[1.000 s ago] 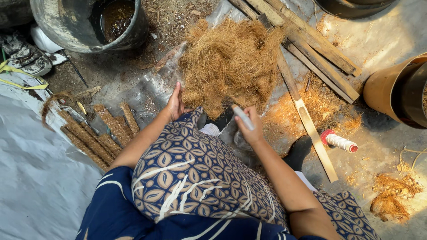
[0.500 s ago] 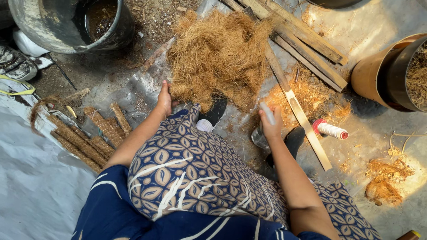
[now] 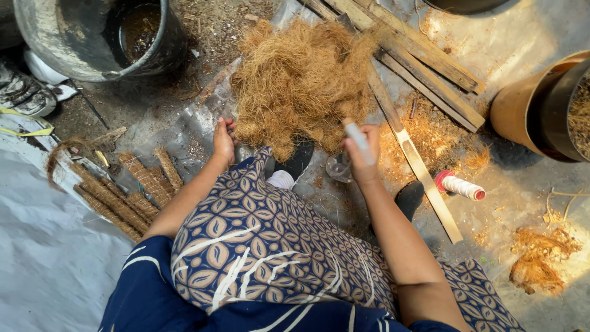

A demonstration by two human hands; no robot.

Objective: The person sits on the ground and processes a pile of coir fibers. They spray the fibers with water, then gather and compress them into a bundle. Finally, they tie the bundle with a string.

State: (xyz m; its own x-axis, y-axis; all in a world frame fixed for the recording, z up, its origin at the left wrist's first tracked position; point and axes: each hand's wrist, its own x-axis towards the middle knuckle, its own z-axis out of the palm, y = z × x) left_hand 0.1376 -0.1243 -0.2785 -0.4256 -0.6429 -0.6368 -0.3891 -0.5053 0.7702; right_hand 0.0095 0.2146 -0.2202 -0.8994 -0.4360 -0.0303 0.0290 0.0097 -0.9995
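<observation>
In the head view, the left hand (image 3: 224,140) lay loosely open, fingertips at the left edge of the coir fibre pile (image 3: 301,80) in the upper middle of the frame. The right hand (image 3: 362,154) was clenched around a short pale stick (image 3: 356,136), its tip pushed into the pile's lower right edge. To do this well, I judged, the stick should stay firmly gripped while loose fibre is drawn off in small, even tufts rather than matted clumps.

The fibre looked dry, wiry and tangled, golden brown. Finished fibre-wrapped sticks (image 3: 123,193), rough and cylindrical, lay at the left on the ground. Flat wooden slats (image 3: 418,67) crossed the upper right. A smooth spool of pale thread (image 3: 460,186) with red ends lay at the right, and a dented metal bucket (image 3: 98,37) stood upper left.
</observation>
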